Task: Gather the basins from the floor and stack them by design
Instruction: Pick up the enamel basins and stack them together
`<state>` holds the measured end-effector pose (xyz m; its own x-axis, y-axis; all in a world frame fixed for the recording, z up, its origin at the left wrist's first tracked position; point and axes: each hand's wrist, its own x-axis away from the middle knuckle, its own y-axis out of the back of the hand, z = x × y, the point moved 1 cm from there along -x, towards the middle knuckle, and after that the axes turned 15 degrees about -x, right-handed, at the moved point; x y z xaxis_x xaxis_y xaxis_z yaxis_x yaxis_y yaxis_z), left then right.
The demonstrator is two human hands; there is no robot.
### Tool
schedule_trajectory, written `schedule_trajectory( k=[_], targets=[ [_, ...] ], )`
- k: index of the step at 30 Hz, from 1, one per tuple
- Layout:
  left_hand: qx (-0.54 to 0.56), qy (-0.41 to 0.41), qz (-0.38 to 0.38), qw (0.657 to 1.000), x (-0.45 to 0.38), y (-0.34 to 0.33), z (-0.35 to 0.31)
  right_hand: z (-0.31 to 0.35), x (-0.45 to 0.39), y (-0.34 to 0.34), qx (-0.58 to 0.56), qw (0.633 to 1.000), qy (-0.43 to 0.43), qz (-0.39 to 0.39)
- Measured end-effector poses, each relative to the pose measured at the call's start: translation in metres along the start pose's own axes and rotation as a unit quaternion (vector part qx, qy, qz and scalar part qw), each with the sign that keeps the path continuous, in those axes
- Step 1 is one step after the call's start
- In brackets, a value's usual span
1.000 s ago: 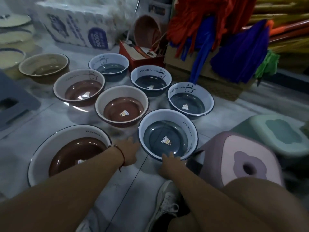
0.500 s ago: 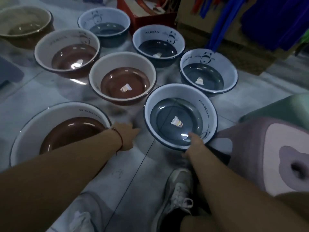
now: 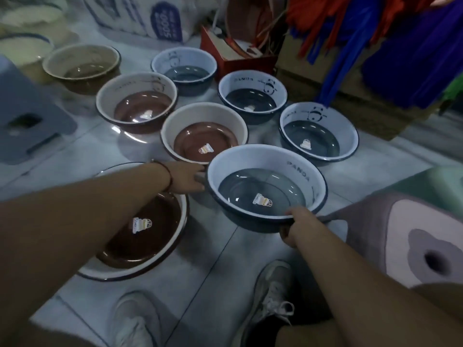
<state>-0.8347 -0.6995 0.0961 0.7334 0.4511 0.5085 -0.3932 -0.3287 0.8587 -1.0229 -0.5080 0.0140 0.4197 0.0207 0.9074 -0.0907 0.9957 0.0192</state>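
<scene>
At the far left a grey-blue plastic stool (image 3: 30, 121) sits on the pale marble-tiled floor (image 3: 218, 266), with a tan enamel basin (image 3: 81, 65) beyond it. Nearest my left forearm lies the largest white-walled basin with a dark brown bottom (image 3: 140, 236), flat on the tiles and partly hidden by that arm. Two smaller brown-bottomed basins run away from it: one further back (image 3: 136, 101), one in the middle (image 3: 204, 132).

My left hand (image 3: 186, 177) reaches across to the left rim of the white enamel basin with a grey-blue bottom and dark blue rim (image 3: 265, 186); the fingers (image 3: 199, 171) touch that rim, though whether they curl round it I cannot tell. My right hand (image 3: 297, 226) pinches the basin's near rim, thumb over the edge and fingers under. The basin is tilted, near edge low, lifted above the floor (its shadow falls on the tiles below).

Behind it three more grey-blue panda basins stand: far back (image 3: 184, 66), centre (image 3: 251, 95), right (image 3: 318, 132). A red cardboard box (image 3: 238, 58) is behind them. At the right is a mauve plastic stool (image 3: 406, 236). My white sneakers (image 3: 273, 296) are at the bottom.
</scene>
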Motion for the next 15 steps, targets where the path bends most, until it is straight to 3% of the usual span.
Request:
schedule_trajectory(
  k=[4, 8, 11, 15],
  targets=[
    [0.206, 0.040, -0.079, 0.975, 0.060, -0.015, 0.054, -0.008, 0.046, -0.017, 0.090, 0.990, 0.044, 0.095],
    [0.392, 0.252, -0.166, 0.869, 0.111, -0.049, 0.115, -0.051, 0.082, -0.053, 0.165, 0.965, 0.032, 0.201],
    [0.369, 0.376, -0.189, 0.829, 0.141, -0.085, 0.173, -0.098, 0.102, -0.081, 0.196, 0.947, 0.000, 0.254],
    [0.303, 0.449, -0.140, 0.829, 0.179, -0.121, 0.210, -0.151, 0.107, -0.113, 0.181, 0.936, -0.026, 0.302]
  ],
)
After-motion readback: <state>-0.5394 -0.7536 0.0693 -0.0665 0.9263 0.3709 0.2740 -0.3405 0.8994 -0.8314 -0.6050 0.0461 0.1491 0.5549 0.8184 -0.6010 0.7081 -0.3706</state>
